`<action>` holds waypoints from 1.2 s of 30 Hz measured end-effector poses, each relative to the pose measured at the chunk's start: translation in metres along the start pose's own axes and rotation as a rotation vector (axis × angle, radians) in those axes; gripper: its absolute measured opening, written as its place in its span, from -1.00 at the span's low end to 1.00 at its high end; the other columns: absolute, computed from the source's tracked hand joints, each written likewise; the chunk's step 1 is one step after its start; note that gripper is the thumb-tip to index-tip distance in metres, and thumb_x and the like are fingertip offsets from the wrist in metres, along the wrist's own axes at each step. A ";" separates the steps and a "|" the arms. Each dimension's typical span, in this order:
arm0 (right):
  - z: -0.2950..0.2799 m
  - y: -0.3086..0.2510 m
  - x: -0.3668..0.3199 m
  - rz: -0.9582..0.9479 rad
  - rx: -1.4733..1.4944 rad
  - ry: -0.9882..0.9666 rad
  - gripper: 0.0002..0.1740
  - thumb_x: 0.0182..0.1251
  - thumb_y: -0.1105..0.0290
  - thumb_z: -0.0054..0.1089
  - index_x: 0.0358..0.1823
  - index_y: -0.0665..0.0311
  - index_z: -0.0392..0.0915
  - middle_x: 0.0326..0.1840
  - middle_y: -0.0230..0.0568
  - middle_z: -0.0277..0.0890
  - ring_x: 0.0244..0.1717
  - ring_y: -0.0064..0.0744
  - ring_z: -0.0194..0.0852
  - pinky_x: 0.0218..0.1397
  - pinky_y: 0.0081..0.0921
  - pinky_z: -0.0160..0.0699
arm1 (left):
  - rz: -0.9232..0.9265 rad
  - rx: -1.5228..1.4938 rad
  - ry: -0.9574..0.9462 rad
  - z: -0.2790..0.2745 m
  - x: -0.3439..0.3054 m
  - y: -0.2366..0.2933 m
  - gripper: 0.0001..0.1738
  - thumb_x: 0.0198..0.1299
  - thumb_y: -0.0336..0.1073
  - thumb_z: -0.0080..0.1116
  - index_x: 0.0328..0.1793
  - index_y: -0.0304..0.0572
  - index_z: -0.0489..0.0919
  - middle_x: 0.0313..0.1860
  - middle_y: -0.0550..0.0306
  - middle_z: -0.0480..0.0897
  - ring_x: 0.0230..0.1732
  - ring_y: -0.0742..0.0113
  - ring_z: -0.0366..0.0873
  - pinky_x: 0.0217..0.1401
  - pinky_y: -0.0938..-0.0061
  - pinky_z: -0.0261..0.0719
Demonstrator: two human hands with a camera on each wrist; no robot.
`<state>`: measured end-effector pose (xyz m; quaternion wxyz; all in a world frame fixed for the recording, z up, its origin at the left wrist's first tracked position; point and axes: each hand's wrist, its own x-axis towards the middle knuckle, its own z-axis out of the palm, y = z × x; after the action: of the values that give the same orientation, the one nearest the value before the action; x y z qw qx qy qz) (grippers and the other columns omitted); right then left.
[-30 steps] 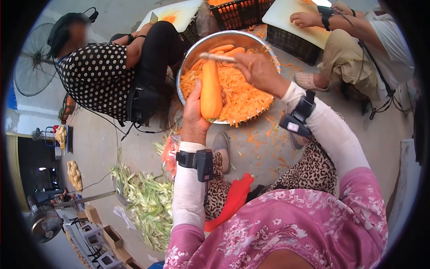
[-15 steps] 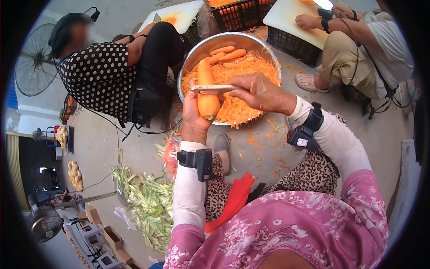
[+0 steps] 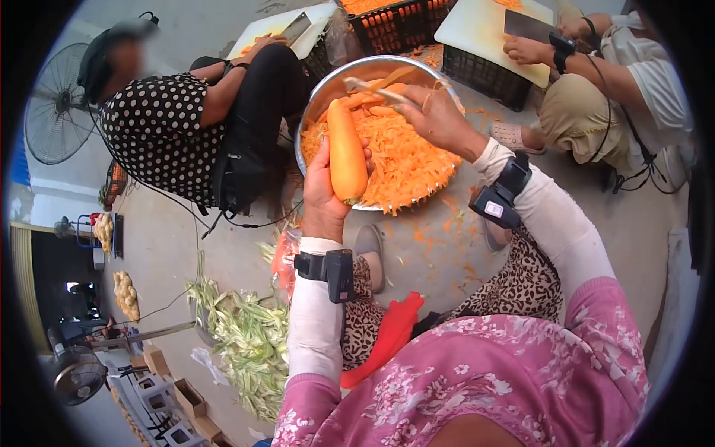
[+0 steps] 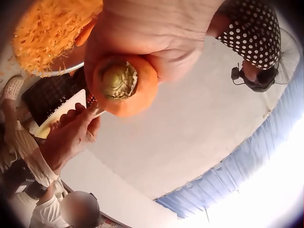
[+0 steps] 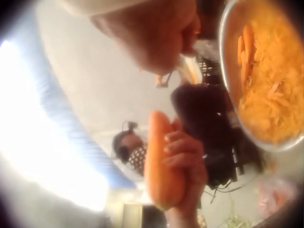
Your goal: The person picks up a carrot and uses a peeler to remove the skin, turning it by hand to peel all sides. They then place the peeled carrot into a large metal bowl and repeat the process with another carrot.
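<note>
The carrot (image 3: 347, 153) is in my left hand (image 3: 325, 197). It is right over the near side of the big metal bowl (image 3: 313, 97). My fingers and thumb wrap tight around its fat bottom end. That end points back at my wrist, and the thin tip points away from me. I think I hold it low like this so most of the carrot is bare and nothing is in the way.

My right hand (image 3: 436, 115) pinches a thin peeler (image 3: 376, 91) between thumb and fingers. The peeler sits just past the carrot's tip. I cannot tell if it touches the carrot. It lies across the carrot, not along it, which I think is how the blade can bite.

Under both hands the bowl is full of orange shavings (image 3: 406, 160). A few whole carrots (image 5: 246, 45) lie at the far side. Holding the carrot over the bowl lets most bits drop inside, I think, though some strips lie on the floor by the rim.

Further out, a heap of green husks (image 3: 249, 343) lies on the floor to my left. A person in a dotted shirt (image 3: 160, 127) sits across from me. Another person's hands rest on a white cutting board (image 3: 484, 33) set on a dark crate (image 3: 488, 71).
</note>
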<state>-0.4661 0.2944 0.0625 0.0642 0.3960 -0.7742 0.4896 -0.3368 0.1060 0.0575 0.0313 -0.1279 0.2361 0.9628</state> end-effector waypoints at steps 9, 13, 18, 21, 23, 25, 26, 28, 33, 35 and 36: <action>0.010 -0.030 -0.023 -0.150 0.095 -0.124 -0.78 0.27 0.41 0.13 -0.08 0.29 0.52 -0.31 0.08 0.53 -0.29 0.10 0.52 -0.25 -0.24 0.48 | -0.045 -0.133 -0.052 0.000 -0.004 -0.001 -0.46 0.40 0.07 -0.17 0.12 -0.32 0.41 -0.16 -0.20 0.54 -0.19 0.05 0.48 -0.15 0.25 0.53; 0.006 0.004 -0.001 -0.032 -0.196 -0.106 -0.78 0.28 0.41 0.12 -0.08 0.30 0.52 -0.34 0.10 0.53 -0.31 0.15 0.50 -0.26 -0.18 0.46 | -0.073 0.018 -0.072 0.008 -0.007 -0.007 -0.48 0.39 0.03 -0.12 0.16 -0.31 0.39 -0.16 -0.14 0.49 -0.20 0.10 0.42 -0.17 0.29 0.50; 0.006 0.015 -0.002 0.156 -0.204 -0.083 -0.79 0.31 0.30 0.08 -0.13 0.24 0.53 -0.38 0.08 0.55 -0.28 0.09 0.55 -0.29 -0.10 0.47 | -0.043 0.026 -0.086 0.005 -0.005 -0.005 -0.47 0.40 0.02 -0.16 0.21 -0.32 0.36 -0.10 -0.13 0.45 -0.16 0.10 0.39 -0.10 0.28 0.50; 0.001 -0.005 -0.008 -0.039 -0.023 0.014 -0.79 0.30 0.30 0.09 -0.14 0.25 0.53 -0.41 0.08 0.54 -0.29 0.09 0.54 -0.28 -0.12 0.47 | -0.004 0.049 0.018 0.004 -0.004 -0.003 -0.47 0.40 0.02 -0.16 0.21 -0.32 0.36 -0.06 -0.15 0.47 -0.13 0.09 0.42 -0.08 0.27 0.51; -0.006 -0.030 -0.018 -0.026 0.045 -0.081 -0.79 0.30 0.30 0.10 -0.14 0.25 0.53 -0.40 0.07 0.54 -0.29 0.10 0.53 -0.27 -0.14 0.47 | -0.012 0.045 -0.008 0.000 -0.003 -0.002 -0.47 0.40 0.02 -0.17 0.22 -0.32 0.36 -0.05 -0.15 0.49 -0.12 0.07 0.46 -0.08 0.24 0.53; -0.004 -0.039 -0.025 -0.093 0.148 -0.218 -0.79 0.30 0.30 0.11 -0.14 0.26 0.52 -0.40 0.05 0.53 -0.31 0.12 0.51 -0.27 -0.16 0.47 | -0.014 0.040 -0.034 -0.004 -0.002 -0.003 -0.47 0.41 0.01 -0.17 0.22 -0.32 0.36 -0.04 -0.16 0.52 -0.11 0.06 0.50 -0.07 0.20 0.54; 0.000 -0.038 -0.026 -0.094 0.150 -0.219 -0.79 0.30 0.30 0.11 -0.14 0.26 0.52 -0.40 0.05 0.53 -0.31 0.12 0.51 -0.27 -0.16 0.47 | -0.019 0.059 -0.014 -0.006 -0.002 -0.004 -0.48 0.41 0.01 -0.17 0.22 -0.32 0.36 -0.05 -0.15 0.54 -0.12 0.04 0.53 -0.07 0.17 0.56; 0.010 -0.032 -0.029 -0.245 0.090 -0.118 -0.79 0.29 0.30 0.11 -0.16 0.26 0.52 -0.40 0.02 0.53 -0.32 0.11 0.51 -0.29 -0.13 0.47 | -0.025 0.075 0.011 -0.011 -0.002 -0.005 -0.48 0.42 0.00 -0.18 0.21 -0.32 0.36 -0.06 -0.14 0.56 -0.13 0.02 0.56 -0.07 0.14 0.58; 0.001 0.010 -0.004 -0.024 -0.265 -0.091 -0.83 0.27 0.41 0.12 -0.14 0.29 0.51 -0.36 0.06 0.53 -0.35 0.06 0.52 -0.32 -0.18 0.45 | 0.010 0.287 0.090 -0.002 -0.008 -0.014 -0.47 0.43 0.00 -0.20 0.22 -0.33 0.37 -0.07 -0.17 0.57 -0.12 0.00 0.58 -0.07 0.16 0.60; 0.000 0.018 0.000 0.104 -0.429 -0.157 -0.83 0.28 0.40 0.11 -0.15 0.29 0.51 -0.36 0.06 0.53 -0.35 0.06 0.52 -0.33 -0.17 0.44 | -0.004 0.244 0.023 0.005 -0.009 -0.011 -0.47 0.42 0.01 -0.20 0.22 -0.33 0.37 -0.07 -0.17 0.56 -0.12 0.01 0.56 -0.07 0.18 0.58; -0.001 0.016 0.001 0.164 -0.380 -0.116 -0.82 0.29 0.38 0.10 -0.14 0.28 0.52 -0.37 0.05 0.54 -0.37 0.05 0.52 -0.33 -0.19 0.44 | -0.014 0.184 -0.043 0.005 -0.010 -0.012 -0.46 0.42 0.02 -0.19 0.22 -0.33 0.37 -0.07 -0.16 0.56 -0.11 0.01 0.54 -0.07 0.19 0.57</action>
<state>-0.4779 0.2982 0.0525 0.0528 0.3402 -0.8845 0.3150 -0.3267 0.1185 0.0590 0.0549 -0.1054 0.3218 0.9393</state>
